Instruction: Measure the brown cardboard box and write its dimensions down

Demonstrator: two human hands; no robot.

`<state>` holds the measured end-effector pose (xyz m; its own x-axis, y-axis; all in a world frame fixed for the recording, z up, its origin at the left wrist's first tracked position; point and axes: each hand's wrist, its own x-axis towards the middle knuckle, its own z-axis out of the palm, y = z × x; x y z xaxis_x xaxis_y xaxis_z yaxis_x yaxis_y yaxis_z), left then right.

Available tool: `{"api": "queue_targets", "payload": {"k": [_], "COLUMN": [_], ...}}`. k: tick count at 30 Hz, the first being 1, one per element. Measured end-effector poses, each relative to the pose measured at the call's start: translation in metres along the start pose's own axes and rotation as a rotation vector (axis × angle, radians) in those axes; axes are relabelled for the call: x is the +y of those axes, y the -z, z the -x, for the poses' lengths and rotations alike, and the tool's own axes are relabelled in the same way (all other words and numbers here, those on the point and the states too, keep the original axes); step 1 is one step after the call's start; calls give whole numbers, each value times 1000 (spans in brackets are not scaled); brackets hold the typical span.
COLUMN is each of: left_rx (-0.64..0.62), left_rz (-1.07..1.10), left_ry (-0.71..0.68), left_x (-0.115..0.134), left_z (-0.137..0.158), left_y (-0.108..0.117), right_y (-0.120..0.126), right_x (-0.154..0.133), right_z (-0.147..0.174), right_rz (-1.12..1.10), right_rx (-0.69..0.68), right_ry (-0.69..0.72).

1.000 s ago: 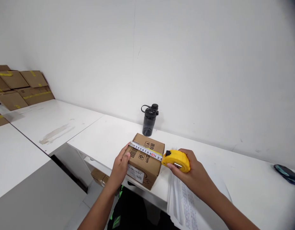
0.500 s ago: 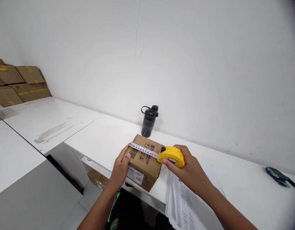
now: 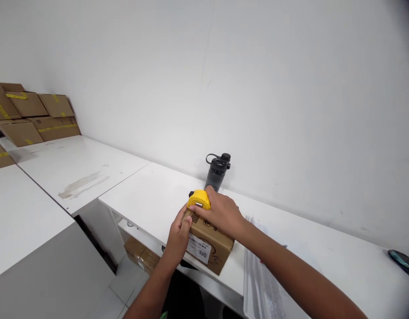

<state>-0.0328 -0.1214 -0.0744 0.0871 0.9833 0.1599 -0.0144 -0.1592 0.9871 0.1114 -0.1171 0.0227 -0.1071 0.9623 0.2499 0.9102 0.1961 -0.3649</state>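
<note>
My right hand (image 3: 225,211) grips a yellow tape measure (image 3: 199,198) over the left end of a small brown cardboard box (image 3: 221,249). None of its blade shows between the case and the box. With the thumb on the top edge and the fingers along the left side, my left hand (image 3: 178,235) holds the box, close beside the tape measure. A white label (image 3: 199,249) is on the box's near side. The right hand and forearm hide much of the box's top.
Behind the box a dark water bottle (image 3: 216,170) stands by the wall. Papers (image 3: 262,283) lie to the right on the white table (image 3: 158,195). A phone-like dark object (image 3: 403,261) is at far right. Cartons (image 3: 58,126) are stacked far left; others (image 3: 141,256) sit below the table.
My right hand has brought the tape measure left across the box to my left hand, and the extended blade has gone from view. The left hand keeps its place on the box; the view has shifted slightly.
</note>
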Motion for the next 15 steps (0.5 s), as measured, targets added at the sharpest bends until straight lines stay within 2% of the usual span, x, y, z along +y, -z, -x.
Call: {"api": "queue_targets", "payload": {"k": [3,6,8,10,11,13,15], "left_rx": [-6,62,232,383,371,71,-321], "left_rz": [7,-19,-91,-160,-166,-133,-69], "left_ry": [6,-22,-150,-368,-483,-619,-595], "left_x": [-1,0,-3,-12,-19,-33,-46], "left_z": [-1,7,21,43,55,79,97], "left_y": [-4,-8,-7,-6,-6,-13,-29], "right_y": [2,8,11,11,7,-6,-24], "right_x": [3,19,38,58,67,80,84], "right_z": [7,28,53,88,107,146,177], "right_rz": [-60,-177,-268,-363,-422,-566,-661], "right_rx": [29,165,274,329,312,277,297], "right_ry": [-10,-36,-9,54,60,74,49]}}
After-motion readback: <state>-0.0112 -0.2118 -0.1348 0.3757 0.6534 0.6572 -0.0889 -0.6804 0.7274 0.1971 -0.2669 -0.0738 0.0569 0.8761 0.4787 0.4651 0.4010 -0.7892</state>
